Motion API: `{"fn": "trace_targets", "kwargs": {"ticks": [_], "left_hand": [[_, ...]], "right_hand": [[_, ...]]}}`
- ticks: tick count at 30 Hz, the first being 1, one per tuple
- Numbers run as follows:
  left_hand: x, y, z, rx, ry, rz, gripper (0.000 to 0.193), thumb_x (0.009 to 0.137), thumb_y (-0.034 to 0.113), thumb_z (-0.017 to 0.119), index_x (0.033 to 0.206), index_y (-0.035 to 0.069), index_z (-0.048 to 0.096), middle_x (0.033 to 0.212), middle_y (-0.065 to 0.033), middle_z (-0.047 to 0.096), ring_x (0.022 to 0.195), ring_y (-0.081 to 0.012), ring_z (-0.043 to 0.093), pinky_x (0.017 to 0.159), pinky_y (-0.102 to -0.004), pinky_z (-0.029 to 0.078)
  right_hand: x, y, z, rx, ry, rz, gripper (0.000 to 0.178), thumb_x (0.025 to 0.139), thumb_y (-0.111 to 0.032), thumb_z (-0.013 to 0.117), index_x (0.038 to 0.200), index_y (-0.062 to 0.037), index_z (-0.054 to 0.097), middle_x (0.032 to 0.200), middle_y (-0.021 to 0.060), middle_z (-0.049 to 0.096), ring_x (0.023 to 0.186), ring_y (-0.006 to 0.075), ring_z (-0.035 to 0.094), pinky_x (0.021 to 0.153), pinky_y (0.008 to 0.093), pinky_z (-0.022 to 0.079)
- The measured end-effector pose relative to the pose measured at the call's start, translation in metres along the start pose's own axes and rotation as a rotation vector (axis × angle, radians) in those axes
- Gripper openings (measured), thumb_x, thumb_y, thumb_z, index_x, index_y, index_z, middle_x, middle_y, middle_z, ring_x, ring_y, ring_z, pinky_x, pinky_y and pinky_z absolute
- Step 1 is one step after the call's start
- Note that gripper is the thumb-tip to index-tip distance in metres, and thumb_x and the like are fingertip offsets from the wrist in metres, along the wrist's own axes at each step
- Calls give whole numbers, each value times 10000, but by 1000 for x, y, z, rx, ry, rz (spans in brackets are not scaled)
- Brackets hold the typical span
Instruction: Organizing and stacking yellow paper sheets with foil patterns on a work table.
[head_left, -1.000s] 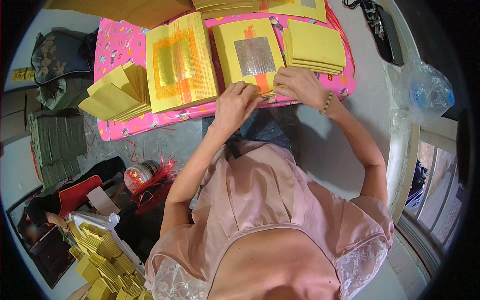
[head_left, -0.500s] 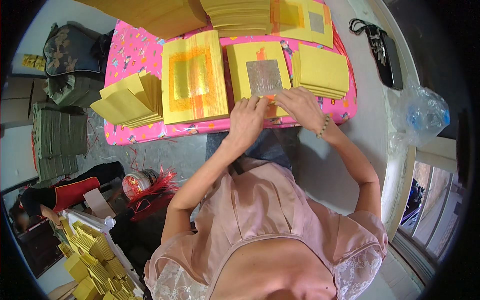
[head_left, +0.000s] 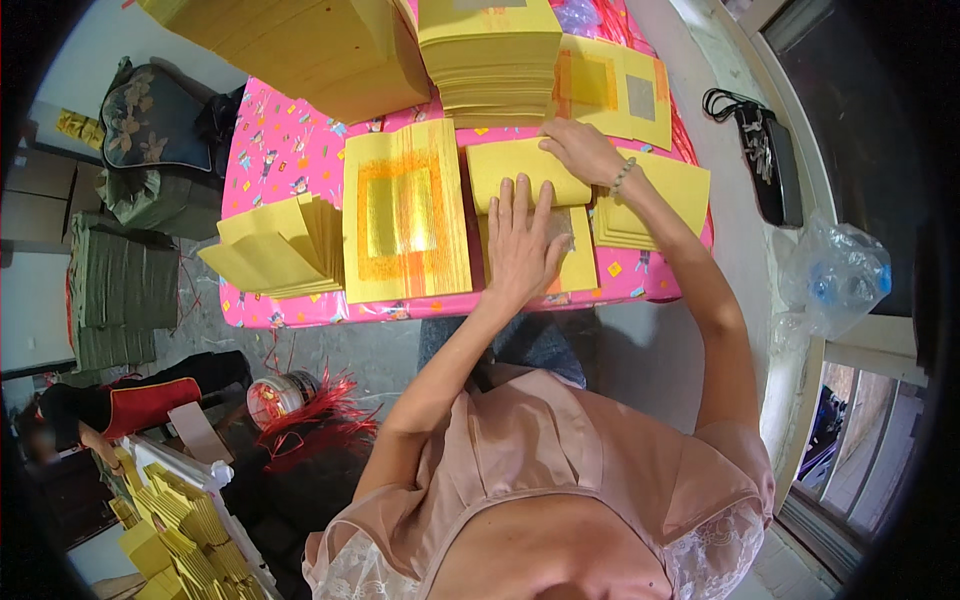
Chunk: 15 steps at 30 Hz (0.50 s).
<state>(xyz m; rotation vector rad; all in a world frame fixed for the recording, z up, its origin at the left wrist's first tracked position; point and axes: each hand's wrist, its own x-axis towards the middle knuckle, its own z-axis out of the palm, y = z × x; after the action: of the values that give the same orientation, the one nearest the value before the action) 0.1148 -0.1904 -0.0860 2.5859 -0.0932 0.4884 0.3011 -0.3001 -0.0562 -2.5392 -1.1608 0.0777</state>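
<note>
A sheet of yellow joss paper [head_left: 525, 178] lies folded over at the middle of the table. Below its fold shows yellow paper with a silver patch [head_left: 562, 228], partly hidden by my fingers. My left hand [head_left: 520, 240] rests flat on it, fingers stretched out and spread. At the far right corner of the folded sheet, my right hand [head_left: 585, 152] has its fingers bent together against the paper's edge; a beaded bracelet is on that wrist. Left of the sheet lies a stack of joss paper [head_left: 408, 210] with a gold square and orange border. Folded yellow sheets [head_left: 665, 200] lie to the right.
Tall yellow paper stacks [head_left: 490, 70] stand at the back of the pink table [head_left: 290, 150]. Folded papers [head_left: 280, 250] fan out at the left. A black pouch [head_left: 768, 165] and clear plastic bag [head_left: 840, 275] lie to the right. Another person's arm [head_left: 98, 445] shows lower left.
Both hands have moved from the near edge of the paper away from me. The sheet is now folded over, my left hand has flattened out, and my right hand has reached the far corner.
</note>
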Motion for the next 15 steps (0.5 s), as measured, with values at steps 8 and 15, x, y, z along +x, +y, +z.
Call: {"fn": "trace_targets", "kwargs": {"ticks": [8,15], "left_hand": [[13,-18,13,24,-31,-30,690,892,350,603,1486,100,356,1521,-259,269,1418,-458,209,1149,-561,172],[12,-18,14,16,-35,-34,664,895,323,596,1478,98,370,1506,-258,293,1398,-457,245,1139,-560,192]], "right_hand": [[17,4,22,-42,-8,-45,248,938,-205,544,1100,-42,637,1058,135,637,999,310,613,826,457,479],[18,6,33,12,-19,-91,265,972,-202,500,1154,-51,618,1103,117,630,1061,295,574,888,428,436]]}}
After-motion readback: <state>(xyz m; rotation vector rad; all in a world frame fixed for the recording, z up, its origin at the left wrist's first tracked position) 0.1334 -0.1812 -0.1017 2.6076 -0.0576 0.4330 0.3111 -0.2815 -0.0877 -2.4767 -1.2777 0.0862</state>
